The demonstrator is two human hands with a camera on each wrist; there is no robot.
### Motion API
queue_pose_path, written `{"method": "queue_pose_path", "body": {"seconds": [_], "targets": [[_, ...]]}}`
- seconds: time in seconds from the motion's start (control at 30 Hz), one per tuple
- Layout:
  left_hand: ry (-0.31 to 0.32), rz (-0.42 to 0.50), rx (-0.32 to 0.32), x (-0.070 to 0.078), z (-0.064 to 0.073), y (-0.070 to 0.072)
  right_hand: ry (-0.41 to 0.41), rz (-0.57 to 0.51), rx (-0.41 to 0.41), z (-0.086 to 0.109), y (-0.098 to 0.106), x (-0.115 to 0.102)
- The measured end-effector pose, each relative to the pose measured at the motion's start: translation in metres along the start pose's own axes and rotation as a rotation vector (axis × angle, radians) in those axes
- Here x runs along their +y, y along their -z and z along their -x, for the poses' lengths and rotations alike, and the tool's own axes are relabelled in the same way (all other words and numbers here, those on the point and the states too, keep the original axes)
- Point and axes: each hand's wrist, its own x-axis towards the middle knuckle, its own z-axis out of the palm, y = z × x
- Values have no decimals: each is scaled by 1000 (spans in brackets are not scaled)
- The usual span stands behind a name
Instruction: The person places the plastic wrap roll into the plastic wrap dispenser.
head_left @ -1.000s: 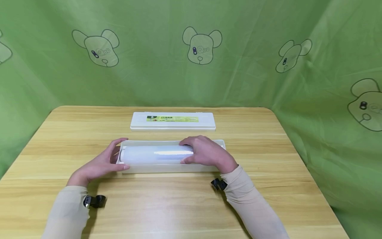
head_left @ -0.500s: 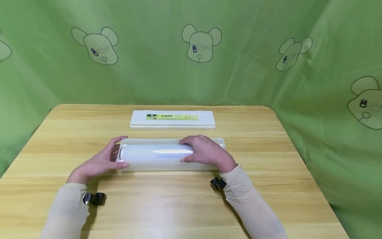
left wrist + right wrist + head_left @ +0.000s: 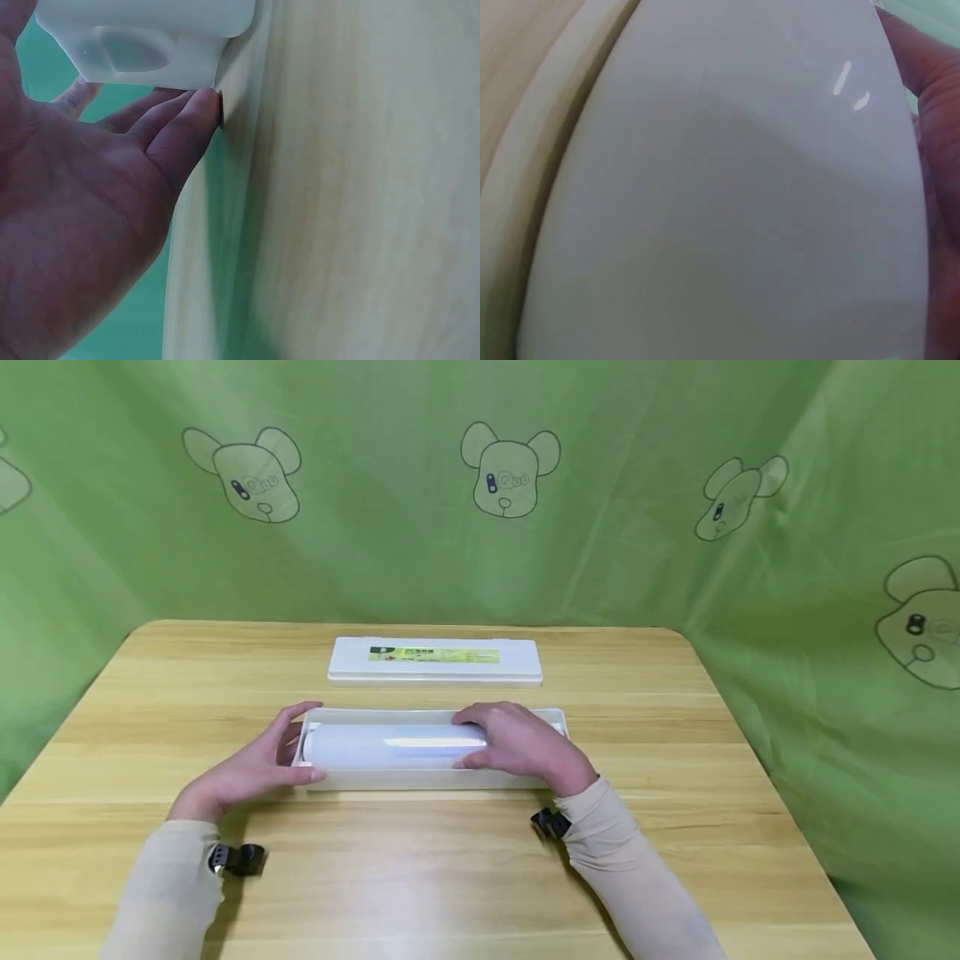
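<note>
A long white plastic box [image 3: 420, 780] stands uncovered on the table, its long side facing me. Inside it lies a thick, glossy roll of cling film [image 3: 367, 747]. My left hand [image 3: 251, 768] grips the box's left end, thumb along the front wall and fingers round the far corner. In the left wrist view, those fingers [image 3: 184, 131] reach the underside of that end. My right hand [image 3: 525, 743] holds the roll towards its right end, thumb on the near side, fingers on the far side. The box wall [image 3: 727, 187] fills most of the right wrist view.
Behind the box lies its white lid [image 3: 435, 677], bearing a green and yellow label [image 3: 450, 655]. Both stand on a wood-grain table [image 3: 390, 877] with rounded far corners. A green curtain [image 3: 390, 560] with printed bear heads hangs round the back and sides.
Both hands keep their places on the box and the roll. The whole head view has shifted up slightly; nothing else has visibly moved.
</note>
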Motion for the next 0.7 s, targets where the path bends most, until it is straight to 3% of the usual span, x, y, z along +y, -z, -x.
{"method": "queue_pose_path", "body": {"seconds": [0.57, 0.7], "targets": [[7, -2, -2, 0, -3, 0, -5, -1, -18, 1, 1, 0], [8, 5, 1, 1, -2, 0, -3, -53, -58, 3, 7, 0]]}}
